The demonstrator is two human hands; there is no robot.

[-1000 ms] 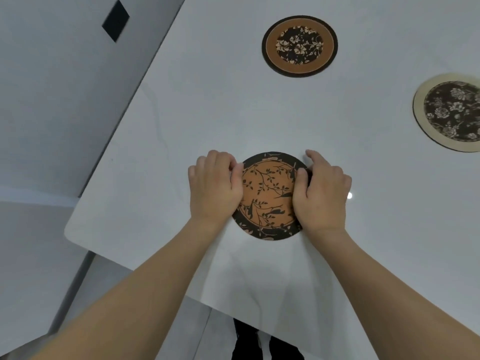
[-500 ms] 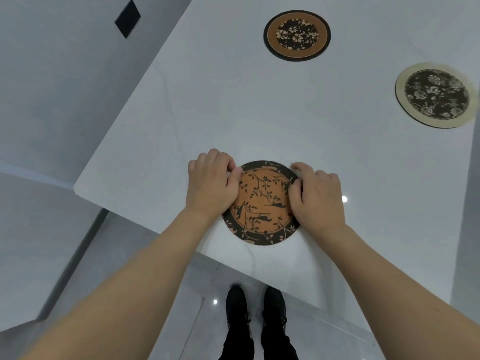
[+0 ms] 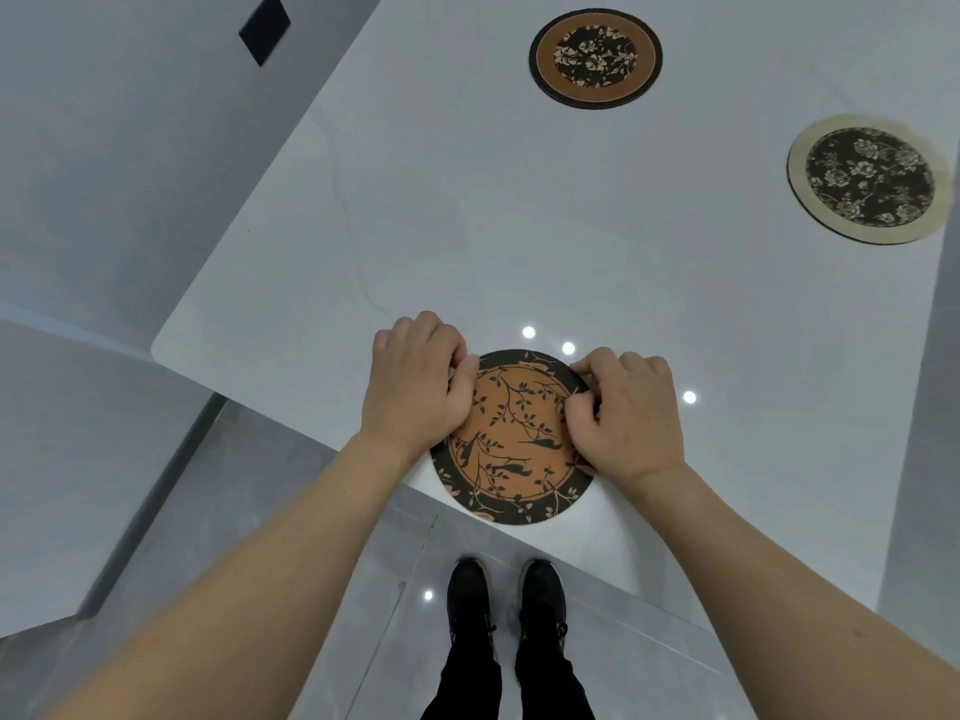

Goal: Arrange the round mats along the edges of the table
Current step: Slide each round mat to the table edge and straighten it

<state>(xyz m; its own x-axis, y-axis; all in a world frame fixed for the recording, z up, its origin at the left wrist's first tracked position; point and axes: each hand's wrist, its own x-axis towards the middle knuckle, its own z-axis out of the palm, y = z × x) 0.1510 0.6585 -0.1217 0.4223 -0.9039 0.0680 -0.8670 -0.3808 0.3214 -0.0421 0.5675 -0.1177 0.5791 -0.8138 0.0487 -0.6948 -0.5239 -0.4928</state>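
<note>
From the head view, the left hand point(image 3: 415, 379) and right hand point(image 3: 626, 410) pinched opposite sides of the branch mat point(image 3: 511, 439), fingers curled over its rim. The mat lay flat at the near edge of the table point(image 3: 467, 210), its lower rim at or slightly past that edge. A brown floral mat point(image 3: 595, 57) lay far off; a cream mat point(image 3: 868, 179) sat near the right edge.

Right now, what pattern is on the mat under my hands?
Black branches and birds on orange, black rim; head view.
</note>
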